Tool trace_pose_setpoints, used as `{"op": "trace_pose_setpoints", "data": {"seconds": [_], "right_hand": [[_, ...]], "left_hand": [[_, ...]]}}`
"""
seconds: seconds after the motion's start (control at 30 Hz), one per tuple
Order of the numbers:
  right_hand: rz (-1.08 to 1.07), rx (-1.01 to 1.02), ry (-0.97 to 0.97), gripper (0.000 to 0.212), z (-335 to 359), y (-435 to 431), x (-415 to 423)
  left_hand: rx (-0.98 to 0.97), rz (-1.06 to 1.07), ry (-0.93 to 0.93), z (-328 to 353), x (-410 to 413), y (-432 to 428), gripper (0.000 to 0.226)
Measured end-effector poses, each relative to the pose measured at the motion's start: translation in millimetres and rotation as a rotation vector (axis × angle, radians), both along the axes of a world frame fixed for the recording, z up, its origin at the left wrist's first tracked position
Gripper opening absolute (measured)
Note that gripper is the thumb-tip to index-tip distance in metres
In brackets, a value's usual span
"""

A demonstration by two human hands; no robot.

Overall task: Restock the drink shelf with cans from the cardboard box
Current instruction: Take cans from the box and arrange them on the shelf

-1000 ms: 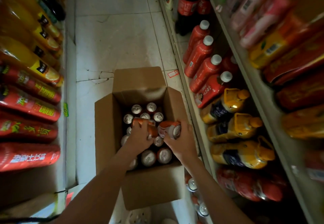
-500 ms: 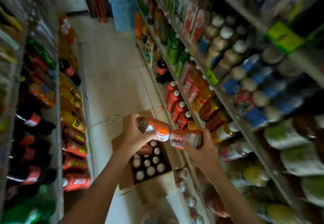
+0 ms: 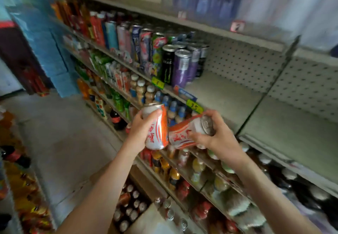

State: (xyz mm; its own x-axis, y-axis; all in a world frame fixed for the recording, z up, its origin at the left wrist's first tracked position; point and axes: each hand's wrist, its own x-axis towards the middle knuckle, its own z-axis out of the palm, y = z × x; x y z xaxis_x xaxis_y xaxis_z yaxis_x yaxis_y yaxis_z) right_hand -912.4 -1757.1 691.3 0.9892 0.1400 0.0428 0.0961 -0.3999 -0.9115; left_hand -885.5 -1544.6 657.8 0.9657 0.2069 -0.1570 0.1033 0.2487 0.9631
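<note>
Left hand [image 3: 140, 131] grips an upright orange can [image 3: 158, 124], right hand [image 3: 219, 138] grips a tilted can [image 3: 184, 133], both level with the bare shelf [image 3: 228, 98], and next, I reckon, they want standing beside the purple cans [image 3: 180, 67].

The left hand [image 3: 140, 133] and right hand [image 3: 218, 140] are bare, as are both forearms [image 3: 102, 188].

two hands [image 3: 140, 130] [image 3: 218, 136], two held cans [image 3: 158, 129] [image 3: 184, 134], one box [image 3: 148, 221]

Black energy can [image 3: 167, 64] just beside purple can [image 3: 180, 69], yellow price tag [image 3: 157, 83] below
</note>
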Motion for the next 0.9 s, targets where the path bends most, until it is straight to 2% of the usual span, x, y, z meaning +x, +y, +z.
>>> {"op": "trace_pose_setpoints", "data": {"seconds": [0.07,0.13,0.27,0.4,0.47,0.53,0.57,0.67,0.7,0.8,0.9], "right_hand": [[-0.036,0.021,-0.030,0.054,18,-32,-10],[-0.081,0.004,-0.055,0.052,39,-65,-24],[-0.179,-0.067,-0.077,0.054,70,-132,-49],[-0.288,-0.142,-0.041,0.062,87,-179,-63],[-0.349,-0.213,-0.029,0.065,93,-200,-65],[-0.391,-0.320,-0.020,0.062,99,-220,-64],[-0.412,-0.371,-0.001,0.065,102,-229,-63],[-0.496,-0.484,0.114,0.078,104,-257,-53],[-0.508,-0.512,0.155,0.080,103,-265,-48],[-0.542,-0.588,0.233,0.082,101,-289,-41],[-0.552,-0.620,0.287,0.081,98,-307,-38]], "left_hand": [[0.038,-0.105,-0.021,24,-2,-27,0.053],[0.079,-0.215,-0.052,45,-3,-59,0.067],[0.142,-0.393,-0.087,80,-7,-130,0.063],[0.087,-0.521,-0.048,97,-10,-186,0.065],[0.065,-0.583,-0.054,106,-9,-210,0.062],[0.088,-0.648,-0.058,113,-4,-232,0.070],[0.102,-0.687,-0.057,115,0,-243,0.067],[0.097,-0.778,-0.054,119,6,-273,0.030],[0.095,-0.801,-0.052,116,10,-282,0.027],[0.102,-0.865,-0.027,112,15,-310,0.032],[0.086,-0.915,-0.017,106,19,-334,0.058]]}}
